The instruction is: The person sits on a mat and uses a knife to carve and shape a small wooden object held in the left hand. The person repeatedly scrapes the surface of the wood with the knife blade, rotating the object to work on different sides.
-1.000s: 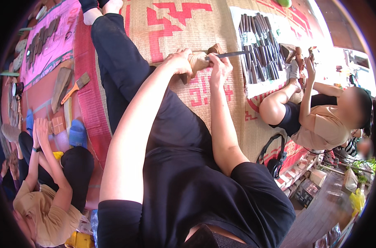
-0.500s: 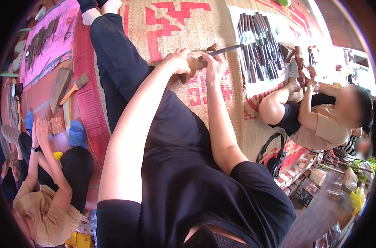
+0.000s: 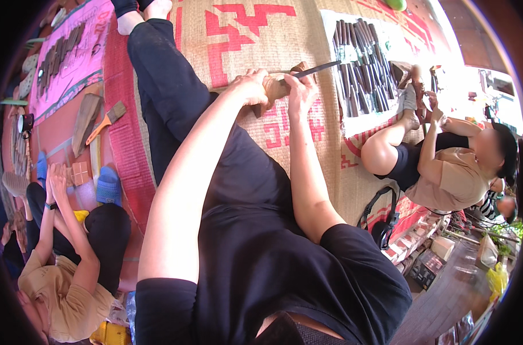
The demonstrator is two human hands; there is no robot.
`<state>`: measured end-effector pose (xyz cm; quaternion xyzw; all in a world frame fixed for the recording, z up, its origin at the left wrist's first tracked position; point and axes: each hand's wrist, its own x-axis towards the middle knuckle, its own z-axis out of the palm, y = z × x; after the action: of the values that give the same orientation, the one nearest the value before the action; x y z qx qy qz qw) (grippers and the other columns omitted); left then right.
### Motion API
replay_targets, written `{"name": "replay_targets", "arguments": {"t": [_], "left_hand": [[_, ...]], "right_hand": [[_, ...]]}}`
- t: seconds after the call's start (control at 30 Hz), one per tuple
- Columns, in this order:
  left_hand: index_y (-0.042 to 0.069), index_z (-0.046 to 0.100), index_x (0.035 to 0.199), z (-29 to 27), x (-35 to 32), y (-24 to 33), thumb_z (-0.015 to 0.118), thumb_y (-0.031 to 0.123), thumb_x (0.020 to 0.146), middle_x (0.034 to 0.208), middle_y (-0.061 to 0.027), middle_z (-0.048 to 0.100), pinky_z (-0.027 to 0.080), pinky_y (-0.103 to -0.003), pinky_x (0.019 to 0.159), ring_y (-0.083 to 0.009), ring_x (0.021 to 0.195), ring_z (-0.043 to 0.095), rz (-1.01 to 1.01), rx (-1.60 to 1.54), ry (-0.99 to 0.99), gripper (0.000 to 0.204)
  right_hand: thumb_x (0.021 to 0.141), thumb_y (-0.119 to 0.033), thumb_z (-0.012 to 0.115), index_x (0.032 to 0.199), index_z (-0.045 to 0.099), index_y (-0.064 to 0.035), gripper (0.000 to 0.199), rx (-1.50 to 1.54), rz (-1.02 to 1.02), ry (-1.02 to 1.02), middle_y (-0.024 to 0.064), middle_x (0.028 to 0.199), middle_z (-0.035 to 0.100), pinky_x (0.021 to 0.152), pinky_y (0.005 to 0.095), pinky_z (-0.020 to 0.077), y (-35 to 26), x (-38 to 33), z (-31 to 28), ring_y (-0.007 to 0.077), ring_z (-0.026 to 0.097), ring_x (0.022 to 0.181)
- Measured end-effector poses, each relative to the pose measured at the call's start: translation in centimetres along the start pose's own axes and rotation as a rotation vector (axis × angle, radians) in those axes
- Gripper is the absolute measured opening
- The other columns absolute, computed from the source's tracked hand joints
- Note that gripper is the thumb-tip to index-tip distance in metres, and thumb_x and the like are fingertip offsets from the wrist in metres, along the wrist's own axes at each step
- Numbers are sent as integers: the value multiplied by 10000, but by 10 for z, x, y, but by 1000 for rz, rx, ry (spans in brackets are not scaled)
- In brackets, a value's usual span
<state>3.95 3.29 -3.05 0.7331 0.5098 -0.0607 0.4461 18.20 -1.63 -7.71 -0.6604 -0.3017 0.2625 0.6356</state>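
My left hand (image 3: 250, 86) is closed around a piece of carved light-brown wood (image 3: 271, 92) lying on the woven mat beside my leg. Pinched in my right hand (image 3: 302, 95) is a long, narrow, dark metal file (image 3: 322, 68). Its near end lies over the wood, while the far end points right toward a sheet of tools. Fingers cover part of the wood, so its full shape is hidden. The two hands are close together.
Rows of dark-handled carving tools (image 3: 362, 69) lie on a white sheet. More tools (image 3: 57, 60) rest on a pink cloth at left, near a paintbrush (image 3: 107, 122) and a wood block (image 3: 86, 123). A person (image 3: 445, 167) sits at right, another (image 3: 72, 276) at lower left.
The view has shifted slightly. My hands keep the same hold on the wood and file, with little visible movement between them.
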Motion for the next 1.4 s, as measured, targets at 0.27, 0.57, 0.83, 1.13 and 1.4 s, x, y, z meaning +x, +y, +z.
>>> {"name": "replay_targets", "arguments": {"t": [0.27, 0.57, 0.83, 1.13, 1.4], "left_hand": [[136, 418, 1293, 3, 2, -4, 807, 259, 482, 1291, -118, 447, 430, -388, 948, -301, 1165, 482, 5, 4, 10, 908], [144, 420, 1292, -2, 0, -3, 806, 260, 476, 1273, -138, 457, 424, -394, 955, -312, 1171, 477, 3, -13, -5, 911], [129, 412, 1299, 0, -2, -1, 798, 252, 481, 1287, -145, 445, 423, -396, 957, -316, 1168, 475, -11, -2, 0, 913], [130, 413, 1299, 1, -1, 1, 794, 246, 487, 1274, -138, 449, 422, -400, 958, -314, 1169, 475, -26, 9, -5, 905], [123, 409, 1300, 2, -1, 2, 792, 239, 502, 1284, -144, 439, 423, -402, 963, -317, 1174, 472, -39, -1, 1, 893]], "right_hand": [[696, 7, 670, 804, 654, 31, 112, 19, 96, -30, 39, 677, 607, 532, 221, 424, -12, -4, -4, 97, 539, 594], [704, -2, 693, 822, 670, 31, 124, 68, 80, -63, 38, 683, 598, 548, 218, 419, -16, 0, -2, 93, 516, 570], [693, -9, 681, 743, 659, 15, 60, 67, 85, 84, 25, 636, 598, 506, 215, 391, -9, 6, 4, 78, 505, 552], [677, -5, 684, 715, 656, 4, 48, 19, 76, 150, 29, 617, 591, 517, 233, 406, -19, 4, 5, 82, 505, 549], [665, -25, 691, 684, 656, -10, 42, -228, 42, 148, 28, 607, 604, 495, 246, 402, -21, 13, 8, 71, 493, 515]]}}
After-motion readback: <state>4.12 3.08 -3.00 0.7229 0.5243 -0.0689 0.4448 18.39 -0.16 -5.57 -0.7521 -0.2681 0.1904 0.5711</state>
